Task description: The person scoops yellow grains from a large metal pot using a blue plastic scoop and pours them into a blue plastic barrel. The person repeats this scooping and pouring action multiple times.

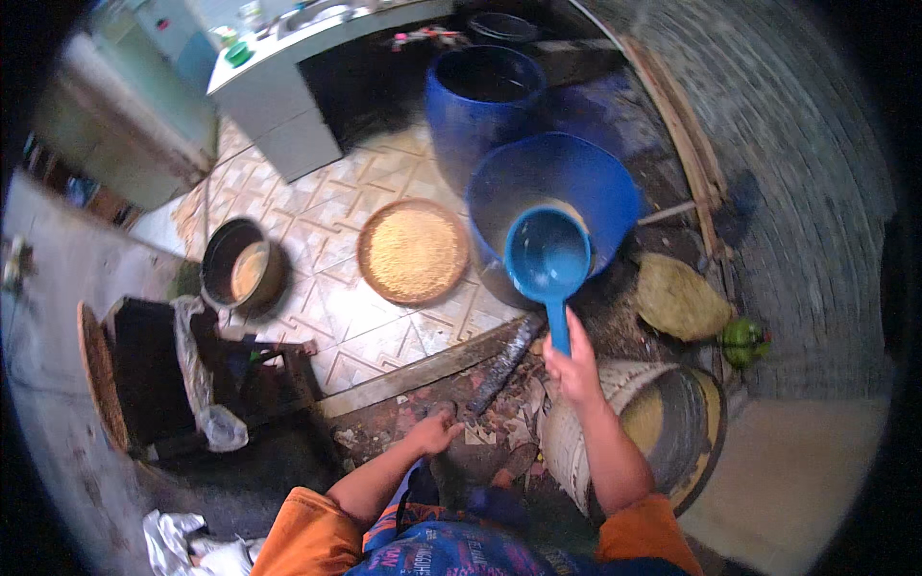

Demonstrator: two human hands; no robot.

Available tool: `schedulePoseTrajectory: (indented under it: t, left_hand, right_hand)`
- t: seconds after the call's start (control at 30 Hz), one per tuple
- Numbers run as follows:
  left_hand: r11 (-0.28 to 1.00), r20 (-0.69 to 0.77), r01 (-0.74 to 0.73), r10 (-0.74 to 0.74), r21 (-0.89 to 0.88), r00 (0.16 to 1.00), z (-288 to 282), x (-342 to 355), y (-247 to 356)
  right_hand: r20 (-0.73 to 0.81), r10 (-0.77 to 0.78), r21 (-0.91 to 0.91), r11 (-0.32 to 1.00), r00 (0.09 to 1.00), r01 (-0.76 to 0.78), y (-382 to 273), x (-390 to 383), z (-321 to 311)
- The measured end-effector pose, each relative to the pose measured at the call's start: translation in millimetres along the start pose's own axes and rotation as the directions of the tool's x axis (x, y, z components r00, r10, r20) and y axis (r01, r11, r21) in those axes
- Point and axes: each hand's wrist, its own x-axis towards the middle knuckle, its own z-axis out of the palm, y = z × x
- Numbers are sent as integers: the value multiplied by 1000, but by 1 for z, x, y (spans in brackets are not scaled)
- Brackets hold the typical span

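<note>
My right hand (572,363) is wrapped round the handle of a blue water dipper (547,252). The dipper's bowl is held over the near rim of a large blue barrel (615,178) and hides part of its inside. My left hand (437,432) hangs low above the debris-strewn ground, its fingers curled with nothing visible in them. Ahead of it on the tiles sits a round shallow tray (367,267) heaped with yellow grains (415,252). Beneath my right forearm lies a whitish drum on its side (567,446), with yellowish material inside.
A second blue barrel (447,106) stands behind the first. A dark pot (216,278) is on the tiles at left, near a dark wooden stand (144,374). A wooden sill (384,386) edges the tiled floor (336,216). A green fruit-like object (741,342) lies at right.
</note>
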Motion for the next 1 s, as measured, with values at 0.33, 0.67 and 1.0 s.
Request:
schedulePoseTrajectory:
  t: [0.33,0.67,1.0]
  left_hand:
    - [939,219,-301,262,169,940,76,91,244]
    - [739,301,-413,290,533,908,233,185,307]
    - [799,142,-318,287,510,947,243,201,301]
  right_hand:
    - [-648,-27,-197,971,761,-133,60,-291,-178]
    - [-873,36,-415,468,486,-781,164,-430,-333]
    - [-892,150,-368,309,427,-877,233,-431,-438]
